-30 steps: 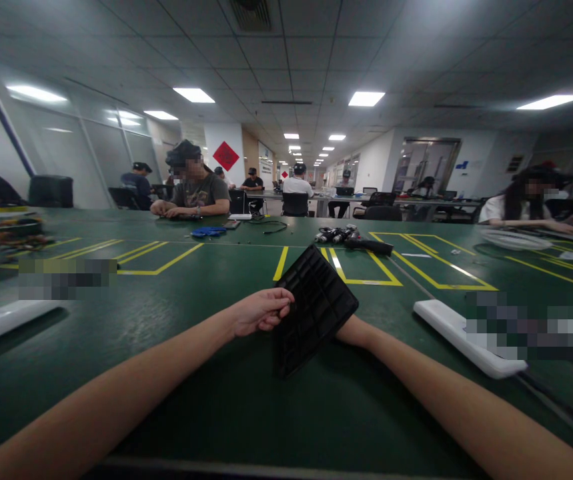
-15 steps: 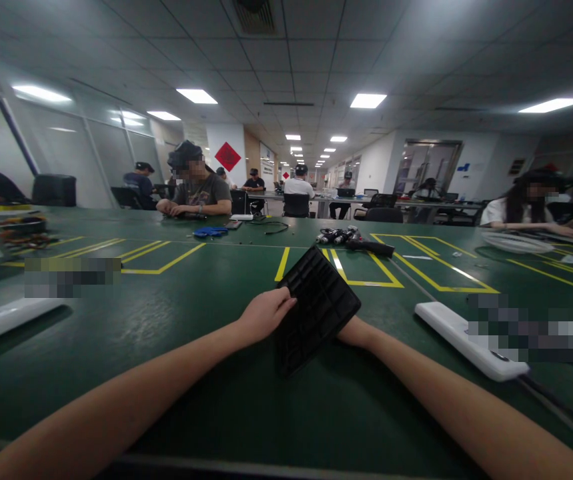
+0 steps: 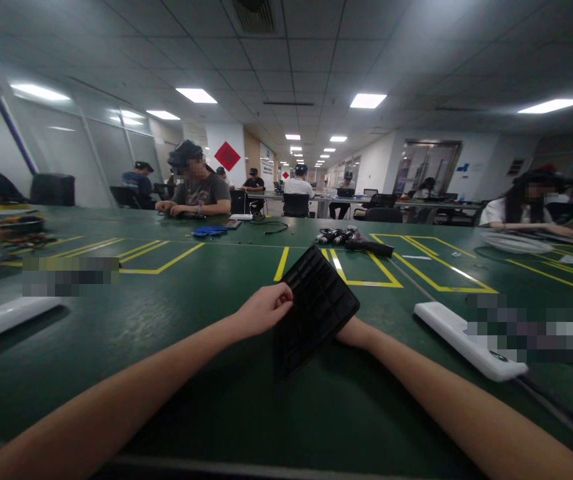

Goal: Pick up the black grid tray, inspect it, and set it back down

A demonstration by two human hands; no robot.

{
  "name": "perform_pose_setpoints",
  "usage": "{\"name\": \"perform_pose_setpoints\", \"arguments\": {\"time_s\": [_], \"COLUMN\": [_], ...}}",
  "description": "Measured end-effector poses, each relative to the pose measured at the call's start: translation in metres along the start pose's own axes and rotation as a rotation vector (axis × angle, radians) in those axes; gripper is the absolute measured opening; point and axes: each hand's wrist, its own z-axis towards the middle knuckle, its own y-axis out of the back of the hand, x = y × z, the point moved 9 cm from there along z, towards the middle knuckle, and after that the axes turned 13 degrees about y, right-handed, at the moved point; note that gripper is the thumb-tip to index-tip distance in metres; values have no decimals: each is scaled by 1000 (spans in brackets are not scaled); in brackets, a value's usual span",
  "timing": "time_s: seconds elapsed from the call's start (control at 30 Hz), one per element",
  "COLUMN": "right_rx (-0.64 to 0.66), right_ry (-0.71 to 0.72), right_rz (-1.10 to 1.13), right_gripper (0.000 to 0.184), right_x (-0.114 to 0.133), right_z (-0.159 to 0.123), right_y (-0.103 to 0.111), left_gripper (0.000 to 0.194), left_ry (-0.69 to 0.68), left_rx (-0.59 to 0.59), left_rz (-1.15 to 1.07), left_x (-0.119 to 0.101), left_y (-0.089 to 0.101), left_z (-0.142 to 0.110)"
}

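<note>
A black plastic tray (image 3: 319, 303) divided into small compartments is tilted up above the green table, its gridded face turned toward me. My right hand (image 3: 353, 333) holds it from behind at the lower right edge; the fingers are hidden by the tray. At the tray's left side is my left hand (image 3: 266, 308), its fingers curled and the thumb close to the index finger, just in front of the gridded face. Whether anything small sits in that pinch, I cannot make out. The compartments are too dark to show any contents.
Yellow tape outlines (image 3: 386, 283) mark the green table (image 3: 191, 393). A white power strip (image 3: 466, 340) lies right, another white strip (image 3: 11, 320) left. Beyond the tray are bundled dark cables (image 3: 339, 235), a black cylindrical object (image 3: 373, 249) and a blue item (image 3: 209, 231). Several people sit around.
My left hand has shifted slightly up and left, and its fingers have curled more. The tray has hardly moved and stays in my right hand.
</note>
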Motion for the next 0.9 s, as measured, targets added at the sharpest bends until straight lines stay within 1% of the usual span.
{"name": "perform_pose_setpoints", "arguments": {"time_s": [0.07, 0.1, 0.17, 0.23, 0.27, 0.3, 0.37, 0.47, 0.5, 0.6, 0.7, 0.77, 0.8, 0.87, 0.9], "right_rx": [27, 37, 59, 77, 76, 70, 61, 55, 52, 43, 41, 16, 7, 6, 21], "right_ry": [22, 30, 42, 45, 41, 35, 30, 34, 38, 52, 66, 38, -11, -162, -266], "right_rz": [-10, -18, -40, -54, -49, -37, -8, 28, 29, -13, -69, -121, -186, -375, -503], "right_gripper": [47, 48, 47, 46, 46, 47, 47, 47, 46, 41, 39, 37, 38, 41, 42], "right_x": [4, 6, 7, 6, 5, 4, 3, 3, 2, -2, -12, -23, -30, -49, -59], "right_z": [1, 1, 2, 1, 1, 1, 0, -1, 0, 1, 4, 5, 4, -4, -11], "right_y": [-1, -2, -3, -4, -5, -4, -4, -5, -5, -7, -8, 0, 7, 29, 44], "left_gripper": [3, 6, 11, 15, 18, 21, 32, 49, 50, 38, 31, 30, 31, 34, 36], "left_ry": [21, 70, 233, 391, 437, 454, 426, 287, 240, 94, -9, -7, 17, 116, 196], "left_rx": [-2, 12, 71, 146, 176, 200, 218, 172, 141, 23, -92, -164, -210, -314, -361], "left_rz": [-88, -185, -461, -723, -794, -809, -693, -369, -273, -47, 93, 142, 168, 242, 289], "left_x": [1, 5, 20, 32, 35, 36, 36, 30, 28, 17, 6, 6, 11, 30, 45], "left_y": [2, 3, -1, -11, -16, -19, -22, -19, -17, -10, -1, 12, 22, 51, 69], "left_z": [2, 4, 8, 8, 7, 6, 5, 6, 6, 6, 8, 14, 18, 26, 29]}}
